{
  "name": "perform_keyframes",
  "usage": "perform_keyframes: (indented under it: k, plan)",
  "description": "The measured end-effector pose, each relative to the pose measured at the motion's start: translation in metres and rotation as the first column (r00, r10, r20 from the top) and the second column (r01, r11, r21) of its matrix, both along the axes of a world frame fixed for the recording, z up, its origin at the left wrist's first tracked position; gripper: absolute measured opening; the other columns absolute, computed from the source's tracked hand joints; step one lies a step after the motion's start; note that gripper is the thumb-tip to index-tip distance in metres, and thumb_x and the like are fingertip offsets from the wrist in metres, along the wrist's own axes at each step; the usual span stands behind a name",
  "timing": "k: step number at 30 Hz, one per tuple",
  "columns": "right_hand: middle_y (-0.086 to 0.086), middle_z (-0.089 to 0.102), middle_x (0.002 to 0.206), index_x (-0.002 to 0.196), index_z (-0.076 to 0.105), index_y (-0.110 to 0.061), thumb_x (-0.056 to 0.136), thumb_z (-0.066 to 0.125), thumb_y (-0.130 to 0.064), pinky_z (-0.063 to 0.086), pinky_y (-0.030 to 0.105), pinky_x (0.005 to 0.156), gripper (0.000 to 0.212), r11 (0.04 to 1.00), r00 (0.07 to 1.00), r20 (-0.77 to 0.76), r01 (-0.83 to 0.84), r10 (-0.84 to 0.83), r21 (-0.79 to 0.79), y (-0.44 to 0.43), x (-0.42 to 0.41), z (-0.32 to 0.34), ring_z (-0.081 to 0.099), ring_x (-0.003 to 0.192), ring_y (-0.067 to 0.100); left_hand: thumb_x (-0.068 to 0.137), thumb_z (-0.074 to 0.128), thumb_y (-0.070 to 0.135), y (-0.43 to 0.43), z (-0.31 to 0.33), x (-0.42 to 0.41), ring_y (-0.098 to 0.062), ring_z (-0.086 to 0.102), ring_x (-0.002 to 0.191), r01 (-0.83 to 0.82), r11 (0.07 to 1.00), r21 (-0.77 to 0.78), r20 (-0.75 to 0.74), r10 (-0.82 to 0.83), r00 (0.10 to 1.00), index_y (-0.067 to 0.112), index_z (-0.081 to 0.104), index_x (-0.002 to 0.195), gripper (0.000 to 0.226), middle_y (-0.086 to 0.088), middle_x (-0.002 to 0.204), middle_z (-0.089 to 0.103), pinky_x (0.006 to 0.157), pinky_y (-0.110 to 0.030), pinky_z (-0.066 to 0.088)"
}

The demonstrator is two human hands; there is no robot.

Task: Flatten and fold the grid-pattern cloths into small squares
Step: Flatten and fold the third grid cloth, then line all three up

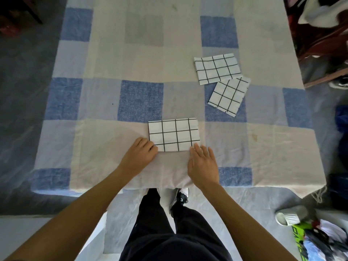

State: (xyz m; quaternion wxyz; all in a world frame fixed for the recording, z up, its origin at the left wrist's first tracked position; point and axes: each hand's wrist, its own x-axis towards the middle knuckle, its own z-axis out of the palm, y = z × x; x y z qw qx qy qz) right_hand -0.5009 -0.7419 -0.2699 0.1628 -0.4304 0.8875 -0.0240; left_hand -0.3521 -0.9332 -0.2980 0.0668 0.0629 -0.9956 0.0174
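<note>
Your left hand [140, 154] rests at the near left corner of the cloth [174, 134], its fingers [148, 145] curled and touching that corner; whether they pinch the edge you cannot tell. Your right hand [202, 162] lies flat at the near right corner, fingers [197, 148] spread loosely and extended, their tips on the cloth's near edge, holding nothing.

The cloth is folded into a rectangle, white with a black grid, lying flat on the counter [94, 140] near its near edge, roughly in the middle. The counter is covered by a blue, grey and cream check sheet.

Two more folded grid cloths lie farther off to the right. The far one [217, 68] is a rectangle, slightly turned. The nearer one [228, 95] is tilted more, and its far corner is tucked under the far one's near edge, so the two overlap.

Both forearms are bare. Beyond the counter's right edge, clutter sits on the floor.
</note>
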Motion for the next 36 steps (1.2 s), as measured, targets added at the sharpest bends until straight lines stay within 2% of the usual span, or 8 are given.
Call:
perform_keyframes:
  k: [3, 8, 13, 19, 24, 27, 31, 36]
  plan:
    - [0.012, 0.058, 0.131, 0.121, 0.061, -0.005, 0.086, 0.057, -0.014, 0.031, 0.045, 0.11, 0.036, 1.0, 1.0, -0.008, 0.011, -0.011, -0.025, -0.003, -0.003, 0.003, 0.052, 0.121, 0.031, 0.082, 0.056, -0.004, 0.003, 0.008, -0.002, -0.029, 0.052, 0.076, -0.026, 0.999, -0.018, 0.009, 0.027, 1.0, 0.008, 0.057, 0.081, 0.012, -0.01, 0.08, 0.056, 0.079, -0.038, 0.042]
    - [0.009, 0.053, 0.136, 0.125, 0.057, -0.006, 0.092, 0.045, -0.015, 0.022, 0.04, 0.115, 0.036, 0.999, 0.999, 0.024, -0.031, 0.032, -0.03, -0.007, -0.008, 0.01, 0.046, 0.126, 0.027, 0.088, 0.056, 0.015, 0.012, 0.013, 0.0, -0.028, 0.056, 0.084, -0.073, 0.997, 0.031, 0.093, 0.07, 0.993, 0.011, 0.056, 0.083, 0.007, -0.008, 0.086, 0.058, 0.08, -0.037, 0.043]
    - [0.01, 0.052, 0.136, 0.125, 0.057, -0.005, 0.091, 0.047, -0.012, 0.023, 0.041, 0.116, 0.037, 0.998, 0.998, 0.064, -0.013, 0.017, -0.059, -0.005, -0.009, 0.008, 0.045, 0.127, 0.029, 0.065, 0.068, -0.008, 0.011, 0.014, 0.0, -0.028, 0.055, 0.078, -0.034, 0.999, 0.022, 0.142, 0.03, 0.989, 0.008, 0.057, 0.08, 0.024, -0.01, 0.082, 0.057, 0.078, -0.037, 0.048]
    - [0.014, 0.064, 0.115, 0.107, 0.064, -0.004, 0.081, 0.056, -0.011, 0.045, 0.043, 0.1, 0.028, 0.995, 0.999, 0.027, -0.022, 0.025, -0.1, -0.007, -0.007, 0.011, 0.061, 0.103, 0.032, 0.074, 0.061, -0.003, 0.007, 0.023, -0.01, -0.029, 0.055, 0.072, -0.005, 1.0, -0.025, 0.052, 0.006, 0.999, 0.01, 0.057, 0.071, 0.014, -0.009, 0.076, 0.057, 0.076, -0.037, 0.045]
    - [0.011, 0.065, 0.119, 0.109, 0.068, -0.012, 0.074, 0.075, -0.016, 0.046, 0.044, 0.098, 0.036, 0.927, 0.98, -0.092, -0.197, 0.177, -0.32, -0.032, 0.006, 0.031, 0.059, 0.115, 0.031, 0.079, 0.056, 0.006, 0.015, 0.048, -0.021, -0.028, 0.054, 0.072, -0.044, 0.999, 0.025, -0.09, 0.046, 0.995, 0.008, 0.059, 0.072, 0.008, -0.008, 0.074, 0.057, 0.077, -0.037, 0.044]
    - [0.007, 0.069, 0.11, 0.091, 0.074, -0.015, 0.083, 0.065, -0.019, 0.045, 0.04, 0.097, 0.013, 0.866, 0.974, -0.14, -0.224, 0.18, -0.448, -0.052, 0.004, 0.042, 0.062, 0.108, 0.029, 0.082, 0.056, 0.01, 0.018, 0.067, -0.031, -0.026, 0.056, 0.073, -0.061, 0.997, 0.05, -0.181, 0.069, 0.981, 0.007, 0.063, 0.077, 0.009, -0.008, 0.075, 0.06, 0.079, -0.036, 0.042]
    - [0.005, 0.071, 0.1, 0.081, 0.072, -0.014, 0.083, 0.065, -0.013, 0.036, 0.039, 0.093, 0.008, 0.803, 0.965, -0.183, -0.257, 0.187, -0.537, -0.06, -0.015, 0.061, 0.064, 0.1, 0.03, 0.09, 0.052, 0.018, 0.018, 0.092, -0.04, -0.025, 0.056, 0.073, -0.098, 0.989, 0.113, -0.268, 0.125, 0.955, 0.008, 0.064, 0.082, 0.017, -0.007, 0.08, 0.063, 0.075, -0.034, 0.042]
    - [0.003, 0.07, 0.1, 0.085, 0.067, -0.015, 0.092, 0.048, -0.021, 0.034, 0.035, 0.091, 0.021, 0.75, 0.985, -0.127, -0.172, 0.118, -0.638, -0.054, -0.036, 0.09, 0.061, 0.101, 0.028, 0.093, 0.044, 0.025, 0.023, 0.122, -0.043, -0.02, 0.054, 0.074, -0.236, 0.901, 0.363, -0.271, 0.345, 0.899, 0.014, 0.062, 0.086, 0.023, 0.0, 0.081, 0.063, 0.077, -0.026, 0.032]
